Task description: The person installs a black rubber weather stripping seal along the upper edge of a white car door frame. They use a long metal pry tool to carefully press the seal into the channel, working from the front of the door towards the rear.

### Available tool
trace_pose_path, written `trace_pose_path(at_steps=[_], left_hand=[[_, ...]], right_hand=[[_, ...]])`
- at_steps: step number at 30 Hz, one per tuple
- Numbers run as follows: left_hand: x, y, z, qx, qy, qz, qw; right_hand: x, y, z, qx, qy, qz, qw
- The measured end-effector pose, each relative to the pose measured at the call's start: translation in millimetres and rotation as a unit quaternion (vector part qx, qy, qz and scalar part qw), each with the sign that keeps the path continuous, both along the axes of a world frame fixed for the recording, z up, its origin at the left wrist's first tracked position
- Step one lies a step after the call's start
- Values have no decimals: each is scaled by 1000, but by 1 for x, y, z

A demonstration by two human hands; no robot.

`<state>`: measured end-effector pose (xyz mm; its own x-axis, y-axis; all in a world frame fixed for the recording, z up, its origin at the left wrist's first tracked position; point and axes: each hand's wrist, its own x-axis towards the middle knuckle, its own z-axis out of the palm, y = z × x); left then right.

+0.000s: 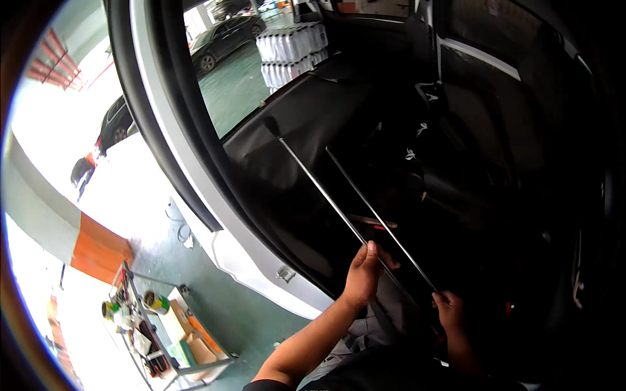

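Note:
I am inside a dark vehicle interior with a slim metal rod in each hand. My left hand [366, 274] is closed around a silvery rod [319, 189], thumb pressed along it. That rod slants up and left, and a dark rounded shape sits at its far end. Lower right, my right hand [447, 307] pinches the near end of a second, thinner rod [378, 218]. The two rods run roughly side by side, apart from each other. Between them, beyond my left hand, lies a narrow strip [373, 221] with a red part. Much of the interior is too dark to make out.
At left is the white door frame [222, 251] with its black seal. Outside stand a metal cart [228, 357] with tins and tools, and an orange-based pillar [98, 244]. Stacked clear containers [293, 49] and a dark parked car [228, 39] show through the window.

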<state>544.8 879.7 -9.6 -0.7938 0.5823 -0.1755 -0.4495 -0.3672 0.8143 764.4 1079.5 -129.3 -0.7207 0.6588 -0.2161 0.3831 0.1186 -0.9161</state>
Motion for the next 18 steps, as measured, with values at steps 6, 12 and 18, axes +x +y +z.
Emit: trace_pose_path(at_steps=[6,12,18], left_hand=[[33,39,-32,31,-5,31,999],[49,80,-77,20,-27,72,997],[115,88,-102,1,-22,114,993]], right_hand=[[-53,82,-3,8,64,46,997],[-168,114,-89,79,73,99,989],[-209,146,-205,29,64,175,982]])
